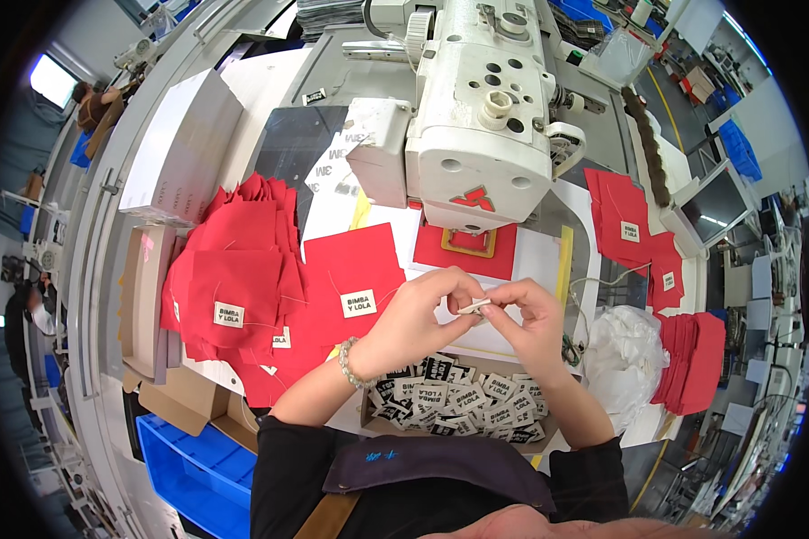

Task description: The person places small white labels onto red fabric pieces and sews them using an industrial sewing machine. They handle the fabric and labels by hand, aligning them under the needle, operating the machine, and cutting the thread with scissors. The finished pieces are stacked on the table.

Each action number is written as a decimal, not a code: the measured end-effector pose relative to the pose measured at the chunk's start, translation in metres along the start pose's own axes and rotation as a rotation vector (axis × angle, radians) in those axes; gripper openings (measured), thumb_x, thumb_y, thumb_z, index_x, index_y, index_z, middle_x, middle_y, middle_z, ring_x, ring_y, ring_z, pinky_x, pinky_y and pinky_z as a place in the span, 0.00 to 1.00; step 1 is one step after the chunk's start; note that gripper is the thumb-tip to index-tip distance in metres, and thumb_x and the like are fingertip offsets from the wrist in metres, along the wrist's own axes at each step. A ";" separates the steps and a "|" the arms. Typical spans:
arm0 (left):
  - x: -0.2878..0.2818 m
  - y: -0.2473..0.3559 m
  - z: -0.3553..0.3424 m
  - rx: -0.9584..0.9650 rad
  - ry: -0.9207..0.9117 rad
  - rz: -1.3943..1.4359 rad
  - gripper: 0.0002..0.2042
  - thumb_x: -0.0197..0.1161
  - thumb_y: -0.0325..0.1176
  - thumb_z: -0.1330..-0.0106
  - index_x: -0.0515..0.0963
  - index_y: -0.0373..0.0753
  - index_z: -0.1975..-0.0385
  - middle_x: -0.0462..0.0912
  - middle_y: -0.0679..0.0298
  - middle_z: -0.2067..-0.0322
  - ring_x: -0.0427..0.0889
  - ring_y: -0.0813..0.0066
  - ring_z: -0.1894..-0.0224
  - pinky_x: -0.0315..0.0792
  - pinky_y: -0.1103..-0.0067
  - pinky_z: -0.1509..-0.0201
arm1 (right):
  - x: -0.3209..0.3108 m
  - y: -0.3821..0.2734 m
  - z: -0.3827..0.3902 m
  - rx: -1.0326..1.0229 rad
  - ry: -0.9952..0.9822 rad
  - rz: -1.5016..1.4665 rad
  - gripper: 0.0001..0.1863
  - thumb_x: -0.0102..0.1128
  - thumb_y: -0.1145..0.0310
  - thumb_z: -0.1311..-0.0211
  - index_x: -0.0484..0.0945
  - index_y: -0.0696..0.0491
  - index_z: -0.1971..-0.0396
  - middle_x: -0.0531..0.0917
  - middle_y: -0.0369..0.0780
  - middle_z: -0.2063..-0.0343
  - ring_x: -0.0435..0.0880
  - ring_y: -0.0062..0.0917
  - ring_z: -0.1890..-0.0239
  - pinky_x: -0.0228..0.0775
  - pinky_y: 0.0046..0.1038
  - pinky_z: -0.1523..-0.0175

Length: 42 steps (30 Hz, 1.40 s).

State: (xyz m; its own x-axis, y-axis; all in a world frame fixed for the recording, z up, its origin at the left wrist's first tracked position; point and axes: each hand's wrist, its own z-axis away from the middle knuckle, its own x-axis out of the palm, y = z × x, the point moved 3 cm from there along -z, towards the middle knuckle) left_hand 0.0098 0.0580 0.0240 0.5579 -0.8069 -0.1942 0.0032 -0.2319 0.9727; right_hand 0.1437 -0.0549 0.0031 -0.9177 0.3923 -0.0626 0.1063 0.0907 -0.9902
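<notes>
Both my hands meet in front of the white sewing machine (476, 99). My left hand (431, 305) and my right hand (526, 323) pinch one small white label (474, 306) between their fingertips. Below them a cardboard box (366, 415) holds many loose labels (463, 397), some light side up and some dark. Under the machine head a red fabric piece (427, 250) lies beneath a yellow frame (468, 243). Left of my left hand a red fabric piece (349, 256) carries a label (358, 304) and loose thread.
A tall heap of red fabric pieces (234, 269) stands at left beside a white box (184, 148). More red pieces (620, 216) lie at right, near a clear plastic bag (622, 364) and a red stack (692, 359). A blue crate (193, 463) sits lower left.
</notes>
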 end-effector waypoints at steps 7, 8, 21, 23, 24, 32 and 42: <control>0.004 -0.016 0.022 -0.042 0.088 0.156 0.09 0.75 0.26 0.50 0.78 0.39 0.76 0.79 0.72 0.75 0.74 0.83 0.72 0.66 0.83 0.65 | 0.008 -0.003 0.022 -0.067 0.100 -0.171 0.09 0.60 0.86 0.45 0.78 0.60 0.64 0.84 0.43 0.66 0.84 0.24 0.60 0.74 0.24 0.52; 0.005 -0.017 0.025 -0.006 0.116 0.170 0.09 0.75 0.26 0.50 0.79 0.39 0.76 0.79 0.71 0.75 0.74 0.82 0.72 0.66 0.83 0.65 | 0.009 -0.003 0.023 -0.058 0.102 -0.186 0.09 0.60 0.86 0.45 0.77 0.60 0.65 0.84 0.43 0.66 0.84 0.25 0.60 0.75 0.25 0.52; 0.017 -0.014 0.033 0.085 0.204 0.273 0.06 0.71 0.19 0.50 0.82 0.34 0.74 0.80 0.65 0.73 0.76 0.79 0.70 0.70 0.83 0.64 | 0.008 -0.005 0.029 -0.301 0.078 0.011 0.12 0.63 0.87 0.50 0.79 0.58 0.65 0.85 0.43 0.67 0.84 0.28 0.63 0.75 0.25 0.57; 0.018 -0.015 0.033 0.063 0.194 0.292 0.06 0.71 0.18 0.50 0.81 0.34 0.74 0.80 0.65 0.73 0.76 0.79 0.70 0.70 0.82 0.64 | 0.007 -0.005 0.030 -0.321 0.090 0.041 0.12 0.64 0.87 0.51 0.79 0.57 0.66 0.85 0.43 0.67 0.84 0.28 0.64 0.75 0.25 0.58; 0.017 -0.019 0.034 0.062 0.182 0.296 0.06 0.70 0.19 0.49 0.82 0.35 0.73 0.80 0.65 0.73 0.77 0.79 0.70 0.70 0.82 0.64 | 0.006 -0.005 0.030 -0.332 0.096 0.066 0.12 0.64 0.87 0.51 0.79 0.57 0.66 0.85 0.43 0.67 0.85 0.28 0.64 0.75 0.25 0.58; 0.015 -0.018 0.034 0.218 0.173 0.124 0.08 0.68 0.18 0.51 0.83 0.39 0.74 0.79 0.68 0.73 0.75 0.77 0.68 0.70 0.82 0.65 | 0.005 -0.007 0.029 -0.423 0.059 0.128 0.15 0.59 0.91 0.52 0.75 0.58 0.66 0.84 0.47 0.67 0.84 0.32 0.63 0.77 0.29 0.57; 0.011 -0.008 0.034 0.446 0.238 -0.057 0.10 0.68 0.16 0.54 0.82 0.41 0.76 0.78 0.68 0.74 0.74 0.73 0.71 0.68 0.80 0.68 | 0.002 -0.005 0.028 -0.530 0.096 0.173 0.17 0.63 0.89 0.57 0.74 0.54 0.68 0.85 0.44 0.65 0.85 0.33 0.64 0.77 0.28 0.61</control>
State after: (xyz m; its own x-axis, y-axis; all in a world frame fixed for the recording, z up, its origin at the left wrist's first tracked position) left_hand -0.0122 0.0330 0.0095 0.7409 -0.6520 -0.1610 -0.2862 -0.5233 0.8027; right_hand 0.1305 -0.0804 0.0045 -0.8335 0.5216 -0.1825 0.4526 0.4548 -0.7671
